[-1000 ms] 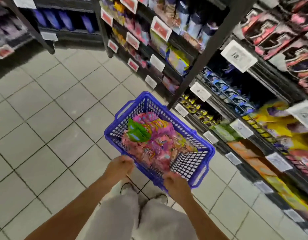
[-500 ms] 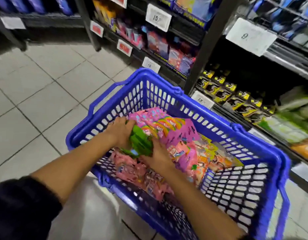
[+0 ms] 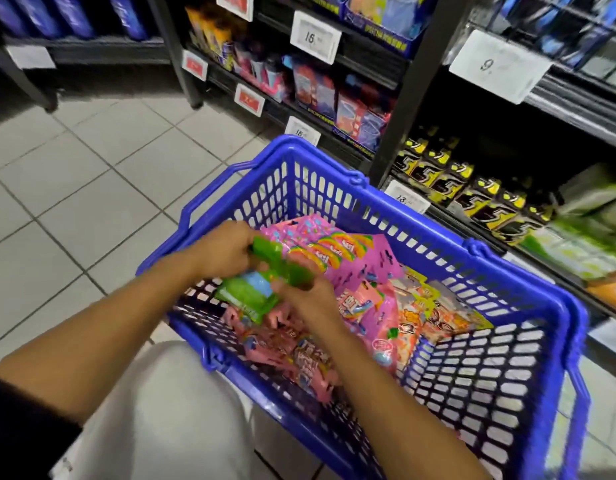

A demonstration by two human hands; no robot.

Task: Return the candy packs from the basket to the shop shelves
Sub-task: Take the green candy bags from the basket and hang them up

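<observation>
From my feed, both hands are down in the blue basket (image 3: 507, 393), which sits on the tiled floor (image 3: 74, 188) just beside the shop shelves (image 3: 559, 109). The left hand (image 3: 223, 251) has its fingers curled round the upper end of a green candy pack (image 3: 261, 287), and the right hand (image 3: 306, 296) pinches the same pack lower down, though motion blur there means I can only say its grip looks closed on the edge. The pack is lifted a little above the heap of pink candy packs (image 3: 355, 271), with orange ones (image 3: 434, 313) lying to the right of it.

I judge these packs to be light, soft film pouches: they will crumple and flex, not hold shape, and the glossy film is likely slippery. A flat pinch across a sealed end seam should hold better than squeezing the filled middle, where loose sweets shift. Nothing looks fragile, but a hard squeeze could crush the contents or burst a seam. Neighbouring packs may slide or cling as one is pulled out.
</observation>
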